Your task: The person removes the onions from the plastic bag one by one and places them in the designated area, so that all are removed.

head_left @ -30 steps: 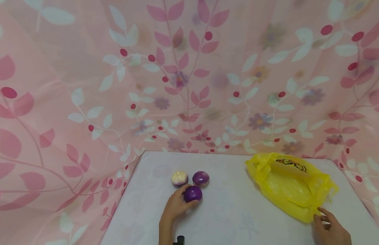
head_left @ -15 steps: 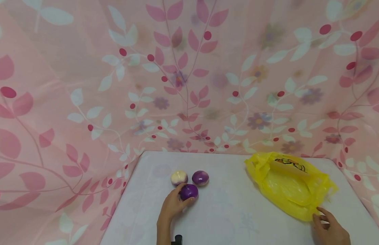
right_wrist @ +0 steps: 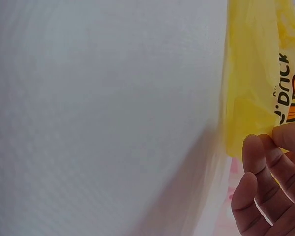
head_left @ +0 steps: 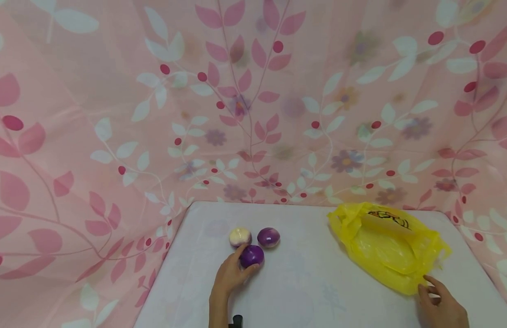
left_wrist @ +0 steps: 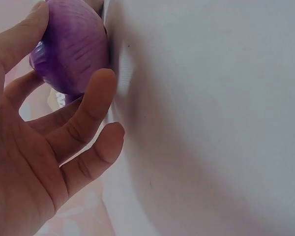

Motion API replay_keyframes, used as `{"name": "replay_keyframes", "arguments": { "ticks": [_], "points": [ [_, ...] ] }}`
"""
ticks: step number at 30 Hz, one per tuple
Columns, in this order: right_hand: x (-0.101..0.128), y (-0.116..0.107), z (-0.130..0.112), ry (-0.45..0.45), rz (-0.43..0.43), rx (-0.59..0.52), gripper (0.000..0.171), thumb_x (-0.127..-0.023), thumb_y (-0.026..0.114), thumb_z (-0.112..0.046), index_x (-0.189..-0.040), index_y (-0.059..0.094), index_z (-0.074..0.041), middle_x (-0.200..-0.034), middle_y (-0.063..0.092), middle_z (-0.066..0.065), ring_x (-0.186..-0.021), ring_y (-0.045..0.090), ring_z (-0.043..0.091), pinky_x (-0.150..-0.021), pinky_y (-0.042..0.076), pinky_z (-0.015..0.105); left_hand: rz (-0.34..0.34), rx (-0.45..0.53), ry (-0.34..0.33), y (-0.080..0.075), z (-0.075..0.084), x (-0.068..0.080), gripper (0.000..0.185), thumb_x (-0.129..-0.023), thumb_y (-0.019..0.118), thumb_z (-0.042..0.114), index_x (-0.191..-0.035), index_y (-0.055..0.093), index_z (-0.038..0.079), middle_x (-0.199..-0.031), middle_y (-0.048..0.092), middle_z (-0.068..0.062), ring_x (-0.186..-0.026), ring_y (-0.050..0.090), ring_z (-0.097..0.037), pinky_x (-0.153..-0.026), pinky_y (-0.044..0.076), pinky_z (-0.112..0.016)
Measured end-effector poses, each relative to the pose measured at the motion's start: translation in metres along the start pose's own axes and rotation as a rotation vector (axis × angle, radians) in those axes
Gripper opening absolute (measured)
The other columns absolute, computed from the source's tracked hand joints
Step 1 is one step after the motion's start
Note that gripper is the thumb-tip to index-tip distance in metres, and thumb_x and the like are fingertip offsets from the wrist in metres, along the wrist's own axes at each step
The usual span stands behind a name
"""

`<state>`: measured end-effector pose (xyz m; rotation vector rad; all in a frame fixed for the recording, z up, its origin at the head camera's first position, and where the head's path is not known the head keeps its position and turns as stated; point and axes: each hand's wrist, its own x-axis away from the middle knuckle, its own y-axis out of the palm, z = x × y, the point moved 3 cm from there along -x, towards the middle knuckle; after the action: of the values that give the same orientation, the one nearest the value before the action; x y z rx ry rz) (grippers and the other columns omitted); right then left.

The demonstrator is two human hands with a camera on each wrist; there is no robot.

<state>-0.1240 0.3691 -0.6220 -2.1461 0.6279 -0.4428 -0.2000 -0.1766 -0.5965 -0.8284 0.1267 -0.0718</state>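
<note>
My left hand point(head_left: 230, 274) holds a glossy purple onion point(head_left: 252, 257) on the table, its thumb and index finger on either side. In the left wrist view the onion point(left_wrist: 76, 46) shows streaked skin, and the other fingers are apart from it. Just behind are two more round onions, a pale one with a purple edge point(head_left: 239, 237) and a purple one point(head_left: 268, 237). At the right, my right hand point(head_left: 443, 306) pinches the near corner of a yellow plastic bag point(head_left: 382, 255) between thumb and fingertips. The bag lies with its mouth spread; black lettering shows in the right wrist view.
A white cloth covers the table point(head_left: 302, 282). Pink curtain point(head_left: 253, 114) with leaf and flower prints hangs behind and along both sides. A small black object point(head_left: 237, 320) sits beside the left wrist at the bottom of the head view.
The left hand and its onion have shifted slightly left and away from me, closer to the pale onion. The right hand and the bag stay nearly where they were.
</note>
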Motion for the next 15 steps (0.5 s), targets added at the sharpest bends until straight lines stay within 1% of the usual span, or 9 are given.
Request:
{"name": "replay_keyframes", "arguments": {
  "ticks": [6,11,15],
  "points": [
    [-0.0004,-0.0004,-0.0028,-0.028,0.014,0.004,0.046,-0.097,0.060,-0.023,-0.134,0.050,0.003,-0.101,0.065,0.029,-0.065,0.062,0.025,-0.047,0.043,0.027,0.012,-0.015,0.000,-0.0011,-0.0011,0.0035,0.080,-0.082,0.072,0.058,-0.146,0.048,0.015,-0.127,0.062,-0.018,-0.113,0.060,-0.037,-0.090,0.047,-0.056],
    [-0.0011,0.0004,-0.0026,-0.014,0.012,0.008,0.047,-0.098,0.060,-0.024,-0.135,0.050,0.002,-0.102,0.064,0.030,-0.067,0.062,0.028,-0.048,0.045,0.029,0.033,-0.045,0.020,-0.0024,-0.0024,0.0067,0.079,-0.082,0.071,0.059,-0.145,0.049,0.015,-0.124,0.063,-0.018,-0.110,0.061,-0.036,-0.086,0.048,-0.055],
    [-0.0017,0.0002,-0.0023,-0.027,0.041,0.019,0.048,-0.097,0.062,-0.025,-0.135,0.050,0.002,-0.100,0.065,0.029,-0.067,0.063,0.030,-0.049,0.045,0.029,0.042,-0.051,0.015,-0.0039,-0.0039,0.0079,0.079,-0.082,0.070,0.061,-0.144,0.050,0.017,-0.118,0.065,-0.016,-0.106,0.063,-0.033,-0.084,0.049,-0.053]
  ]
}}
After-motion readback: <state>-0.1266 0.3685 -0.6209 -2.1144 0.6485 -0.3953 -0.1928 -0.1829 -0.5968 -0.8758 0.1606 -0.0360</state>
